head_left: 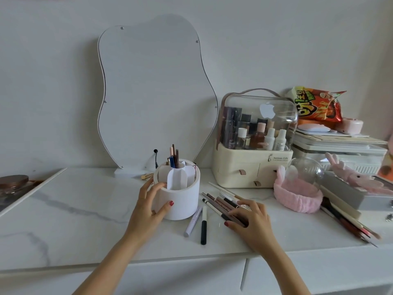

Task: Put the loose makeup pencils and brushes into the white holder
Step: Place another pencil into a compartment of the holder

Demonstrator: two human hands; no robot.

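The round white holder [182,201] stands at the middle of the marble table, with a few pencils [174,158] upright in a back compartment. My left hand [148,206] grips its left side, thumb on the front wall. To its right lies a heap of loose brown and white pencils and brushes [221,202]. My right hand [251,222] rests on that heap, fingers curled over several pencils. A lilac pen [193,221] and a black-and-white liner [203,225] lie apart between the holder and the heap.
A wavy mirror [153,92] leans on the wall behind the holder. A cream cosmetics case [253,167] with a clear lid stands at back right. A pink headband [297,195], a grey box [361,196] and more pencils [350,224] lie far right. A tray [27,192] sits at the left edge.
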